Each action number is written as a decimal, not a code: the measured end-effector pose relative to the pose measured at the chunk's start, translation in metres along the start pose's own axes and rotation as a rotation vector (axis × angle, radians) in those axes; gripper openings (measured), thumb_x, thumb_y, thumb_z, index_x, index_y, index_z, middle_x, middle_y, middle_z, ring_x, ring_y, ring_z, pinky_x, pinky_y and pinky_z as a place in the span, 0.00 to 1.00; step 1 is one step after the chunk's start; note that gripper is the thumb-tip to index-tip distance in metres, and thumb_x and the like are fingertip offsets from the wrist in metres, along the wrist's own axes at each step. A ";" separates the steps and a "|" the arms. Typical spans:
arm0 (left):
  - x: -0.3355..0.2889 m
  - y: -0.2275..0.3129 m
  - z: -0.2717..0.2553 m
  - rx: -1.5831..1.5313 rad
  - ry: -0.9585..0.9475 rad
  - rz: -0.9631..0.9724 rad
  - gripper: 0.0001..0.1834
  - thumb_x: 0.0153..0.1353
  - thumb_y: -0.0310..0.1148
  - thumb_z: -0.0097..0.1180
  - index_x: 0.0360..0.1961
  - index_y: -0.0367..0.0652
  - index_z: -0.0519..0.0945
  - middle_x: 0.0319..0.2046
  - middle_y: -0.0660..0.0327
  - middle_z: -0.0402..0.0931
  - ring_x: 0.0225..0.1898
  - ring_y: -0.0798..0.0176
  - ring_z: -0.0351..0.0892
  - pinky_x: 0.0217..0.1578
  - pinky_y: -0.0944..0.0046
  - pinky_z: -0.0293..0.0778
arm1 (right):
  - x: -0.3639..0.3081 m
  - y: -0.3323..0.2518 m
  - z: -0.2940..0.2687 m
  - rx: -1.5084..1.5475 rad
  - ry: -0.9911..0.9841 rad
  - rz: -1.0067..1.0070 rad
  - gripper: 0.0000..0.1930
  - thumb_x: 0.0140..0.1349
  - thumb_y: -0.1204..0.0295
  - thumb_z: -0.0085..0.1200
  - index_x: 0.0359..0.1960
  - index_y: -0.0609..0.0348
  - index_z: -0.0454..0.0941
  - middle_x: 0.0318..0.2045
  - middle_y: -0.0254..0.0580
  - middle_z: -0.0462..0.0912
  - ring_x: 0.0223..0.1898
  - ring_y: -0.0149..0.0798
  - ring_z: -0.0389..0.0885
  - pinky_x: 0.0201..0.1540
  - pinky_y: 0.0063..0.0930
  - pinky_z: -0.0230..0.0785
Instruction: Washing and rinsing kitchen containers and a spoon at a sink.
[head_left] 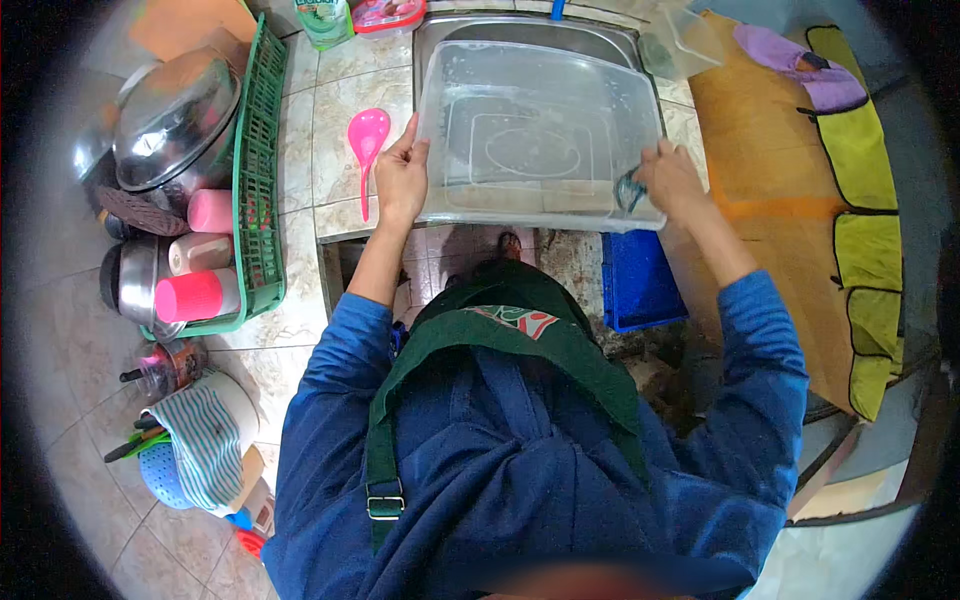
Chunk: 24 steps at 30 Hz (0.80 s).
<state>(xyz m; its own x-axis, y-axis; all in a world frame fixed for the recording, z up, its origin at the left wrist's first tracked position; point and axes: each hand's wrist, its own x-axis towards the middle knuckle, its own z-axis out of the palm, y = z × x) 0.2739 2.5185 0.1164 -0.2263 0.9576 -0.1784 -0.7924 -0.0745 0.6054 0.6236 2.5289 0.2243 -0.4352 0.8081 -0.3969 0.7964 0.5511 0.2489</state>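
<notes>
A large clear plastic bin point(540, 75) with wet, spotted walls lies over the metal sink point(525, 32), its inside facing me. My left hand point(403, 180) is closed on the bin's left edge, thumb and fingers on either side of the wall. At the bin's near right corner, my right hand point(675, 182) presses a dark bluish scrubber point(628, 190) against the plastic. The fingers of that hand are curled and partly hidden. Just left of my left hand, a pink ladle point(369, 130) rests on the tiled counter.
Left stands a green dish basket point(258, 180) with metal pots and pink cups. Nearer is a white pail point(232, 400) with a striped cloth point(198, 440). A blue crate point(645, 285) sits below the counter. Rightward are a brown sheet point(760, 250), yellow-green cloths point(865, 250) and a clear container point(685, 45).
</notes>
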 end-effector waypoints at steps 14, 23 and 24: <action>0.030 -0.007 0.043 1.314 0.039 0.143 0.20 0.60 0.32 0.51 0.55 0.48 0.71 0.15 0.71 0.55 0.18 0.76 0.52 0.21 0.72 0.57 | 0.269 0.040 -0.023 0.177 0.768 -0.610 0.08 0.51 0.74 0.46 0.33 0.56 0.75 0.38 0.38 0.71 0.40 0.39 0.71 0.41 0.32 0.68; 0.039 0.001 0.026 1.237 0.111 0.089 0.20 0.59 0.31 0.51 0.54 0.49 0.72 0.12 0.70 0.53 0.16 0.76 0.50 0.18 0.72 0.54 | 0.292 -0.033 0.025 0.109 0.495 -0.551 0.20 0.55 0.75 0.43 0.52 0.62 0.66 0.53 0.48 0.68 0.47 0.44 0.73 0.46 0.33 0.70; 0.035 0.007 0.017 1.218 0.144 0.087 0.20 0.59 0.31 0.51 0.54 0.49 0.72 0.12 0.70 0.53 0.16 0.76 0.50 0.18 0.72 0.54 | 0.272 -0.038 0.018 0.095 0.437 -0.497 0.20 0.56 0.76 0.43 0.52 0.63 0.66 0.55 0.50 0.66 0.48 0.44 0.73 0.46 0.34 0.70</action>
<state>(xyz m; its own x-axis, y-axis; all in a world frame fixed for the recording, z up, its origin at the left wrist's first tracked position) 0.2700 2.5559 0.1281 -0.3738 0.9171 -0.1387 0.2571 0.2462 0.9345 0.4828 2.7244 0.0907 -0.8742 0.4835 -0.0450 0.4819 0.8752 0.0423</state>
